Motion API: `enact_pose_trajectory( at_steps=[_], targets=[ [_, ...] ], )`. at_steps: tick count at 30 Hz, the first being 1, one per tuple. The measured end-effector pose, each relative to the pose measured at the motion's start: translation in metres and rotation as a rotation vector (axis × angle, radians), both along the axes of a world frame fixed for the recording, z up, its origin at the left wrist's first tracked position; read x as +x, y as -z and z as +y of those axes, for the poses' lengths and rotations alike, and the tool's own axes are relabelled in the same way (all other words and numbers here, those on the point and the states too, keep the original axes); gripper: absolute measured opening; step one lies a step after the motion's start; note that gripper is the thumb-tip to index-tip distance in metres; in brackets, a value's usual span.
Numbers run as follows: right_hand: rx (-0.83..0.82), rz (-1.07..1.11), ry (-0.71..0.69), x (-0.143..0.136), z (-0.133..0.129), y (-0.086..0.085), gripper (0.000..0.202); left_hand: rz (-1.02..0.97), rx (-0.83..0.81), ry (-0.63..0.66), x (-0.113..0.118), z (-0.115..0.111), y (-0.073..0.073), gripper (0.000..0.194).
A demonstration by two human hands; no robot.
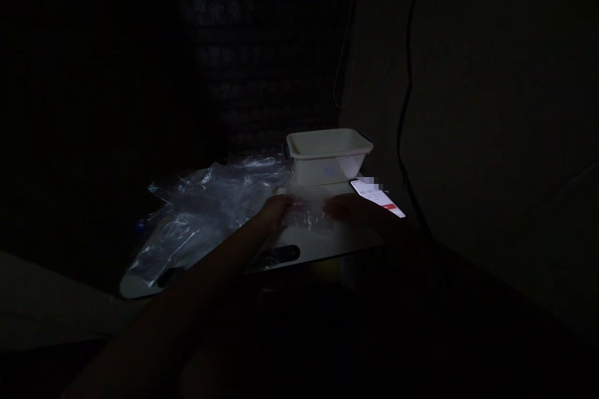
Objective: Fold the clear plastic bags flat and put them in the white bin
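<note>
The scene is very dark. A clear plastic bag (309,215) is held between my two hands above a white table (327,249). My left hand (277,209) is closed on the bag's left side, and my right hand (344,207) grips its right side, dim and partly lost in shadow. Loose clear plastic bags (210,199) lie spread over the left of the table. Behind my hands stands a cream plastic basin (322,168) with dark handles; its inside is mostly hidden.
A lit phone (380,198) lies at the right of the table, beside my right hand. A dark cable (403,112) hangs down the right wall. A brick wall rises behind the table. Dark oval cutouts show near the front edge.
</note>
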State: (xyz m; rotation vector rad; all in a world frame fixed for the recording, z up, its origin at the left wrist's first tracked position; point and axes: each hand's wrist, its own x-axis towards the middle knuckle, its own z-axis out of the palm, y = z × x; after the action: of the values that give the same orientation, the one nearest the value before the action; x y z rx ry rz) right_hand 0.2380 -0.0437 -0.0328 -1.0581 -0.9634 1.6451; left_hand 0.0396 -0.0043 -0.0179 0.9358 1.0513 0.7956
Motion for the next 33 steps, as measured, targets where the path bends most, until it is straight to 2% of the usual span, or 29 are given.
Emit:
enact_pose_trajectory(
  at_steps=[7,13,17,23,33],
  targets=[
    [-0.011,-0.090,-0.001,-0.001,0.004,-0.001,0.011,0.019,0.040,-0.026,-0.005,-0.006,-0.004,0.012],
    [0.004,-0.021,-0.006,0.007,0.008,0.006,0.018,0.047,0.114,-0.029,-0.008,-0.008,-0.009,0.013],
    [-0.025,-0.010,0.021,0.008,0.007,0.001,0.018,0.088,0.106,-0.038,-0.009,-0.008,-0.009,0.010],
    [-0.038,-0.015,0.073,0.008,0.004,-0.005,0.016,0.058,0.062,0.043,-0.011,-0.009,-0.011,0.009],
    [0.179,-0.179,0.078,0.013,0.010,0.010,0.008,0.274,0.200,-0.012,-0.011,-0.003,0.003,0.018]
  ],
)
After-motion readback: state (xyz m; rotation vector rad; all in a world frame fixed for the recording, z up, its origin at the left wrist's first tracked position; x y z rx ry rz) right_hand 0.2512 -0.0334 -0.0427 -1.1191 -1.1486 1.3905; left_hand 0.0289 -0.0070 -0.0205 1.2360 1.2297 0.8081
